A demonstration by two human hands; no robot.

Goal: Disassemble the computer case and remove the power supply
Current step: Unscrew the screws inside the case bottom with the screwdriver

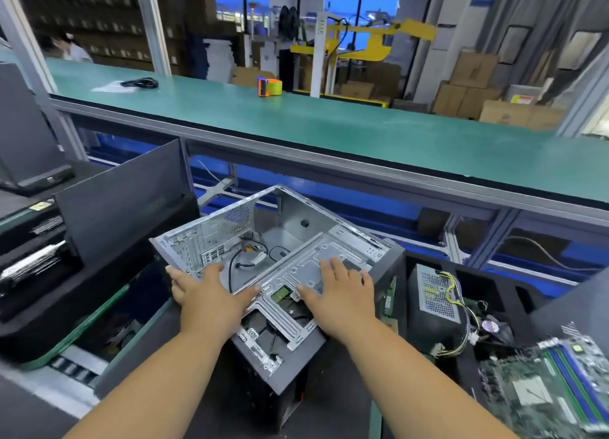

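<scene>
Power supply (434, 301) right of open case (280, 257); motherboard (553, 386) nearer.

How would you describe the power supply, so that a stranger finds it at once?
Start from the open computer case under both hands, then look to its right. There stands the power supply, a dark box. Unlike the flat green motherboard nearby, it has a perforated grey metal face and a bundle of yellow and black wires.

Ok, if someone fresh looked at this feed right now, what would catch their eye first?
First the opened computer case at centre, tilted, its bay near the rear wall empty, with the left hand on its near-left edge and the right hand flat on its metal bracket. Next, the power supply out of the case on its right, beside a motherboard, and the orange tape dispenser on the green bench behind.
</scene>
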